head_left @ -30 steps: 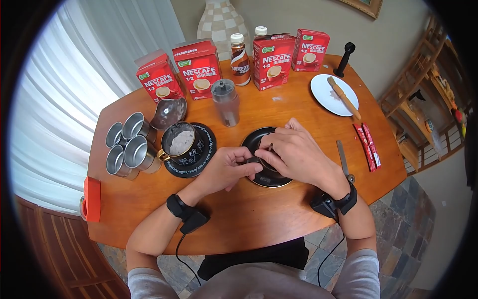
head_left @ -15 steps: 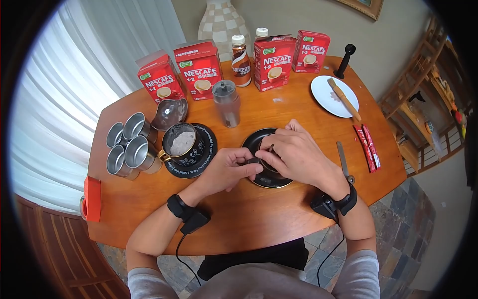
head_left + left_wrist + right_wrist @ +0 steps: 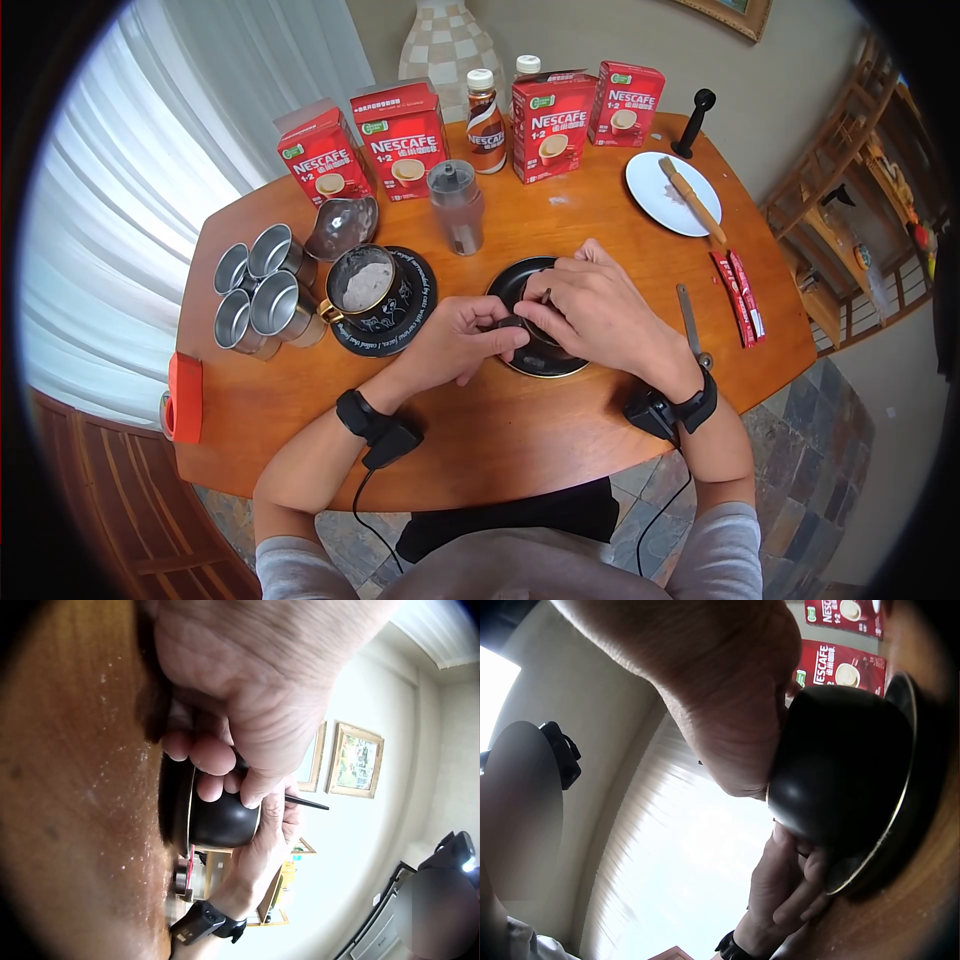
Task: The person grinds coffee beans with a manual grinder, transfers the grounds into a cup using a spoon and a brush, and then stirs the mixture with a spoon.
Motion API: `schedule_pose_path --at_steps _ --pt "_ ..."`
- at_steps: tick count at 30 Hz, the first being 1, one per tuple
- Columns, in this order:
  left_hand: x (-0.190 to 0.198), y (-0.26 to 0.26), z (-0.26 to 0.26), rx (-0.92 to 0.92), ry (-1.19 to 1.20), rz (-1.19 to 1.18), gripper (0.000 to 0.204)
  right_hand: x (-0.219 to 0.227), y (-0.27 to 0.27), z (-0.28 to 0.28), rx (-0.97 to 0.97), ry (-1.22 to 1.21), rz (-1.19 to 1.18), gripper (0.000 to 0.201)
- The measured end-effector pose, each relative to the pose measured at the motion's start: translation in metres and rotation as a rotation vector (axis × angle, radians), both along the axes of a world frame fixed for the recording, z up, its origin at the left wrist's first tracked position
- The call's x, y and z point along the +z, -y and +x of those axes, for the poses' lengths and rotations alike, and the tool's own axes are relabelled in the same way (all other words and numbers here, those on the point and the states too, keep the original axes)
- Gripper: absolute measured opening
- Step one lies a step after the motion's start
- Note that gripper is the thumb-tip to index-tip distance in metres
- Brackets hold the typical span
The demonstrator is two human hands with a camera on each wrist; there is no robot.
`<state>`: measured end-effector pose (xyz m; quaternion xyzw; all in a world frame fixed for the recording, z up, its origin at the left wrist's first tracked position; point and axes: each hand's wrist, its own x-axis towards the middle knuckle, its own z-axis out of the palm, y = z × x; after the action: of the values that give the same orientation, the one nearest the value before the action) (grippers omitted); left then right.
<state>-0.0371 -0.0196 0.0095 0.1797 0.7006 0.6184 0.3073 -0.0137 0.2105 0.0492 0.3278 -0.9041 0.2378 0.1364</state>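
Note:
A glossy black cup stands on a black saucer with a gold rim, close in front of me. My left hand pinches the cup's handle between thumb and fingers. Over the cup's mouth, my right hand has its fingers curled around a thin dark stick, whose end pokes out above the fingers. The stick's lower part and the cup's inside are hidden by that hand.
Left of the hands, a black mug of pale powder sits on a printed saucer, beside several metal cups. A grey grinder-like cylinder stands beyond. Red coffee boxes line the back; a white plate holds a brush.

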Motion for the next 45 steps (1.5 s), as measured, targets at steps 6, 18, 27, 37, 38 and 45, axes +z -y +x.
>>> schedule_pose_path --at_steps 6,18,27,37,38,45 --pt "-0.0017 0.0004 -0.0011 -0.004 0.012 0.006 0.02 -0.0003 -0.0001 -0.0006 0.001 0.006 0.004 0.021" --pt "-0.0012 0.0005 0.0001 0.0 0.003 0.004 0.022 -0.0042 0.0 -0.001 -0.011 -0.031 -0.015 0.019" --pt "-0.0026 -0.0013 0.0007 0.023 -0.004 0.023 0.018 -0.0059 0.0 -0.0027 0.001 -0.036 0.007 0.02" --pt "-0.0015 -0.0008 -0.0003 0.018 0.003 -0.001 0.02 -0.0039 0.0009 -0.0007 -0.017 -0.011 0.025 0.022" --pt "-0.0013 -0.0009 -0.0001 0.018 0.004 0.002 0.02 -0.004 0.0014 -0.0004 -0.018 -0.006 0.01 0.022" --pt "-0.0026 -0.0011 -0.0003 0.012 0.003 0.014 0.019 -0.0025 0.0005 -0.0026 -0.018 -0.062 -0.064 0.019"
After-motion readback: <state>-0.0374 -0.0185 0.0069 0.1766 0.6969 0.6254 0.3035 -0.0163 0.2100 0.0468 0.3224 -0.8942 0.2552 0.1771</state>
